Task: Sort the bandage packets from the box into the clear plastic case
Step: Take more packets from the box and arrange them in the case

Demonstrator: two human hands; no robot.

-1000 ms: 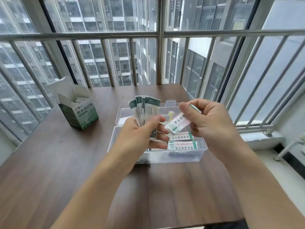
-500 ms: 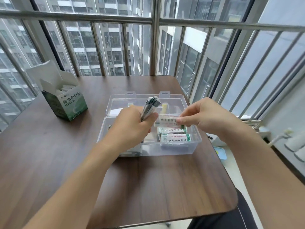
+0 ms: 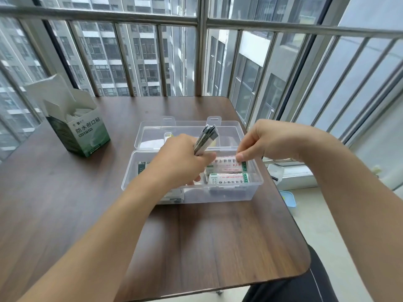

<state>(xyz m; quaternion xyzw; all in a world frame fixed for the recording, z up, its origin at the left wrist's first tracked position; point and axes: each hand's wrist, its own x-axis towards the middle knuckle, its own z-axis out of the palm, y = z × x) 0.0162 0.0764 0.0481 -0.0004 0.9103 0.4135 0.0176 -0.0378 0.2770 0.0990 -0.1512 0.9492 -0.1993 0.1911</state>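
Over the right half of the clear case, seen from the head camera, the right hand pinches the far right edge of a bandage packet between thumb and forefinger, fingers pointing down. That packet lies directly below the fingertips, its long axis running left to right, on top of or just behind two other packets laid the same way. Whether it already rests on them cannot be told. The right hand is the nearer one for setting it down; my guess is that only a release is left.

Just to its left, the left hand grasps a stack of packets held edge-on, tilted up and toward the case's open lid. This stack sits close beside the right fingers, so the next packet is a short reach away.

Well apart, at the table's far left, stands the open green and white box. Its front reads 防水创口贴; smaller marks below are too small to read. White packets show inside its top. Packets in the case carry red Chinese print and green end bands, illegible here.
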